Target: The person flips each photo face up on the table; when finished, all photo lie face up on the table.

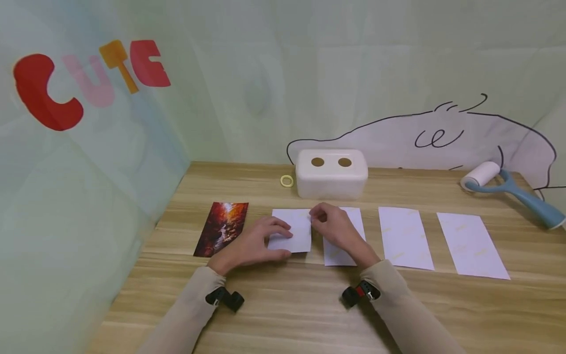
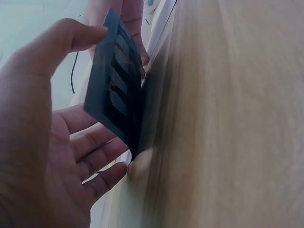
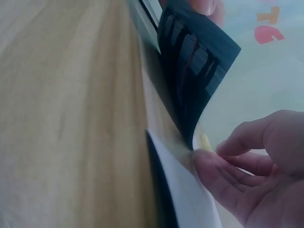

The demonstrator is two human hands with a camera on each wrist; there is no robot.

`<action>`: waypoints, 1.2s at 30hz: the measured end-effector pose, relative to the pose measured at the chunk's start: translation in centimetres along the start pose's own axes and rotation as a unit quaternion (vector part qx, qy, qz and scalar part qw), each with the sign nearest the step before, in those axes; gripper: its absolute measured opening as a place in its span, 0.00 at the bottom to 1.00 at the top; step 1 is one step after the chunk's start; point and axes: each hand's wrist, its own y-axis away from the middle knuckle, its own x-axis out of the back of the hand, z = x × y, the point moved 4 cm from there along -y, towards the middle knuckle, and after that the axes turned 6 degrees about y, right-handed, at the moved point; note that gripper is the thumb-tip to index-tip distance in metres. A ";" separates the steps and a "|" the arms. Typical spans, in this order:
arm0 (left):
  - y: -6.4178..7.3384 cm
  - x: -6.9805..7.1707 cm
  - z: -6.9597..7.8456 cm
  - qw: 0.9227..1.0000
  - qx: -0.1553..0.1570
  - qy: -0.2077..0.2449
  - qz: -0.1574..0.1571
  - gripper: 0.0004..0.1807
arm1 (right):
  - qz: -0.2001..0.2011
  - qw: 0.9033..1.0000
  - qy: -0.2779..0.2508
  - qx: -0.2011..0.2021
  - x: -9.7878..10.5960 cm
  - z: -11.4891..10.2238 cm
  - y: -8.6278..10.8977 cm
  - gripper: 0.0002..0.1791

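A photo card (image 1: 298, 231) is raised off the table at its near edge, white back up. Its dark picture side (image 2: 114, 90) shows from below in the left wrist view, and the card bows slightly. My left hand (image 1: 254, 243) holds it, thumb at the near edge and fingers at the far side. At the card's far right corner, my right hand (image 1: 336, 226) pinches with curled fingers. Beneath the right hand lies another white-backed card (image 1: 338, 253), partly covered. A photo with a red autumn stream (image 1: 223, 226) lies picture up beside the left hand.
Two more white-backed cards (image 1: 404, 238) lie in a row to the right. Behind the cards stands a white box (image 1: 331, 184) with two round holes on top, a yellow ring (image 1: 282, 181) beside it. A blue-handled lint roller (image 1: 530, 201) rests at the far right.
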 end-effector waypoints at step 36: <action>0.0 0.0 -0.3 0.999 -0.002 0.033 0.019 0.19 | -0.111 0.955 -0.271 -0.043 -0.1 0.2 -0.2 0.11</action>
